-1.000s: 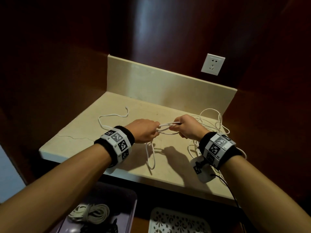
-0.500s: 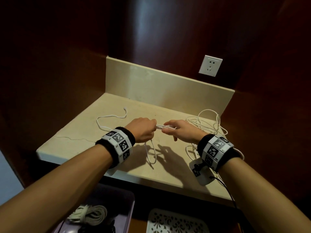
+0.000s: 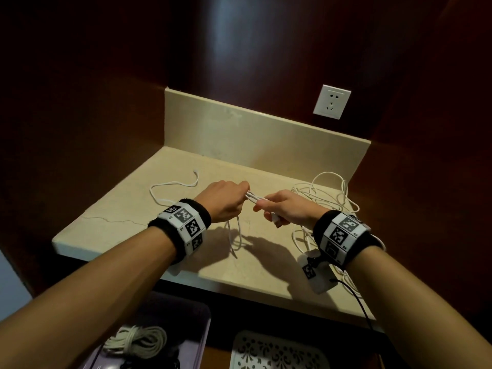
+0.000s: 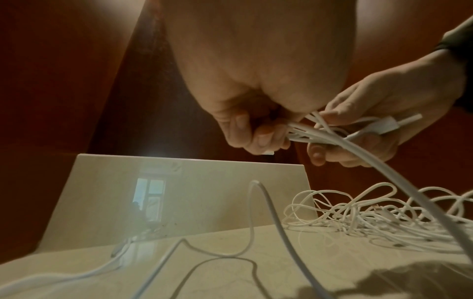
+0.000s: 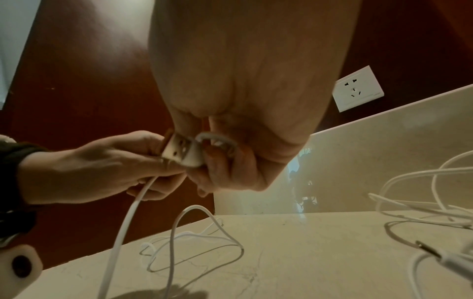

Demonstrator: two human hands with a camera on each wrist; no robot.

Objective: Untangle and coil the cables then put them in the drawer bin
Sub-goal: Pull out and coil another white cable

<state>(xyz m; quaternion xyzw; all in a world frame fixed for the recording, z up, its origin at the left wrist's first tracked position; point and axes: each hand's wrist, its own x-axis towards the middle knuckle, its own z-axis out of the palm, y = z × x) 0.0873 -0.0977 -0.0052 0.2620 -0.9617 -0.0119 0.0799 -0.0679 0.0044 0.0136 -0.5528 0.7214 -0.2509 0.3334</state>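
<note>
Above the middle of the pale stone bench, the left hand grips a short bundle of thin white cable lying left-to-right, its other end pinched in the right hand, slack trailing toward the bench's left edge.

Your forearms are bare, no sleeves, entering from the lower corners of the head view. Each wrist wears a black fuzzy band faced with white panels printed with black square marker codes: the left wrist band sits centre-left, the right wrist band centre-right (small printed characters sit beside the codes, too small to read). Under your right wrist hangs a white camera housing carrying another marker code, with a thin black lead trailing toward the lower right of the frame.
</note>
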